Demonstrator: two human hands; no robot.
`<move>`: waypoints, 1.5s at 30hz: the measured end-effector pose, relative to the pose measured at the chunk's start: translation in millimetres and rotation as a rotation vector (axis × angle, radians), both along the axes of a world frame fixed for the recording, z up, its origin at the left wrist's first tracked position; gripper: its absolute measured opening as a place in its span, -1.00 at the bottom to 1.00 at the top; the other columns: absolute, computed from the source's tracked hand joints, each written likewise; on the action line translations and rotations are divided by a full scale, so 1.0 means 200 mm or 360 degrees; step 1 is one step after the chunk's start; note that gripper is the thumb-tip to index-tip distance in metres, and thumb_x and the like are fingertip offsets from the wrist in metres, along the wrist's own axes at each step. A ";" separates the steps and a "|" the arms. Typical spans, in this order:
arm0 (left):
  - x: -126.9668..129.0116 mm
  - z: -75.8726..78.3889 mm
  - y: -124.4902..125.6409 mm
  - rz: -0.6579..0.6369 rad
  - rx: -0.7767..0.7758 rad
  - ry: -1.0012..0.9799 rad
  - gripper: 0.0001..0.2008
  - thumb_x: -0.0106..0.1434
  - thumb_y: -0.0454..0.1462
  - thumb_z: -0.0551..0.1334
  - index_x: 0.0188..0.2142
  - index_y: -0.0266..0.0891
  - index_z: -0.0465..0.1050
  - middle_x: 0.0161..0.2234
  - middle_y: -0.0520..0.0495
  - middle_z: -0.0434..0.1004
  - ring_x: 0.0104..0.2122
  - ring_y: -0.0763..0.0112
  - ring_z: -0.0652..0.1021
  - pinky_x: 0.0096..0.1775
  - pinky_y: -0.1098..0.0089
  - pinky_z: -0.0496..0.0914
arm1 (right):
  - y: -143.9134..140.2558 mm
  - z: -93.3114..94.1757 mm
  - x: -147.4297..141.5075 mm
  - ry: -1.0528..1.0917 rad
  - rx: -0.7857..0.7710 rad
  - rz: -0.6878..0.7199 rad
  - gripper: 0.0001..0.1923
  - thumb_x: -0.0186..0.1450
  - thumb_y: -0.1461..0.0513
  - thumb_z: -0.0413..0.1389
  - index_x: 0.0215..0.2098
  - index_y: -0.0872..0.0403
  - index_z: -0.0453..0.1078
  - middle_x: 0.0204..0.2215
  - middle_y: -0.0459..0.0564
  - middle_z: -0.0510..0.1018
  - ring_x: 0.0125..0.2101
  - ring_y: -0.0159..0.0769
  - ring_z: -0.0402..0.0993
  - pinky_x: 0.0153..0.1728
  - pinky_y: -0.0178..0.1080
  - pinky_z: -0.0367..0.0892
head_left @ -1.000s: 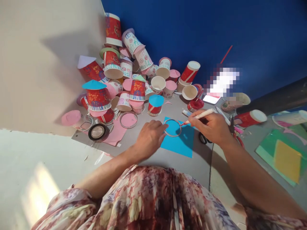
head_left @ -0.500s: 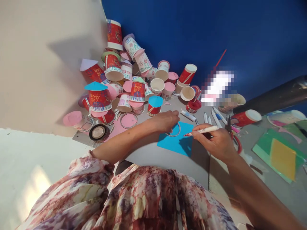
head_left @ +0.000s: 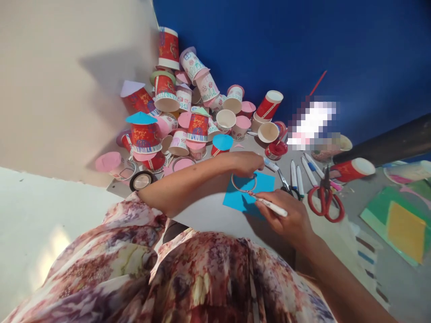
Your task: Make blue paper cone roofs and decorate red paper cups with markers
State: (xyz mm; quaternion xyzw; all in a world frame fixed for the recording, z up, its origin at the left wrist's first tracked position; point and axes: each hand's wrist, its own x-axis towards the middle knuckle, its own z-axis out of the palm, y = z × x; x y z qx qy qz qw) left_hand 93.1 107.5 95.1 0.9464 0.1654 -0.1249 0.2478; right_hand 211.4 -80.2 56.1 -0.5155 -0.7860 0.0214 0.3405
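Two hands meet over the blue paper on the surface: left hand, at twelve o'clock, pins the ring; right hand, fingers closed around the marker, traces at six o'clock.

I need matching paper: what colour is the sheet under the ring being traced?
Bright blue: the paper sheet lies under the ring, seen best in the head view.

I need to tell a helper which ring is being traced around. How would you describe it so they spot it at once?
Find the blue paper sheet on the grey table. The ring lies on it, beneath the left hand, by the marker tip. Unlike the pink-filled rings nearby, blue shows through it.
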 end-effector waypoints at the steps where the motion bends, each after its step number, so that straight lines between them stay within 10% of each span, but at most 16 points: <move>1: 0.01 0.01 0.01 -0.0034 0.0037 0.0009 -0.66 0.13 -0.40 0.30 -0.07 -0.22 0.56 -0.16 -0.15 0.62 -0.15 0.13 0.55 -0.22 0.30 0.33 | -0.01 -0.01 -0.02 -0.0023 0.0039 0.0049 -0.86 0.39 0.29 0.17 -0.09 0.12 0.51 -0.32 0.05 0.69 -0.35 -0.22 0.57 -0.30 -0.21 0.39; 14: 0.01 -0.05 -0.05 -0.0463 0.0466 0.0129 -0.54 -0.02 -0.43 0.35 -0.06 -0.22 0.59 0.08 -0.30 0.49 0.07 -0.06 0.40 -0.13 0.18 0.35 | -0.07 -0.04 -0.06 0.0009 -0.0081 0.0121 -0.81 0.38 0.33 0.19 -0.03 0.13 0.49 -0.29 0.05 0.69 -0.35 -0.24 0.54 -0.29 -0.22 0.39; 45: -0.02 -0.08 -0.05 -0.0409 0.0425 0.0181 -0.48 0.03 -0.43 0.34 0.04 -0.27 0.50 0.10 -0.34 0.40 0.06 -0.02 0.38 -0.14 0.20 0.38 | -0.05 -0.06 -0.06 -0.0054 -0.0040 0.0031 -0.80 0.40 0.29 0.16 -0.01 0.11 0.50 -0.26 0.05 0.70 -0.31 -0.23 0.56 -0.25 -0.23 0.39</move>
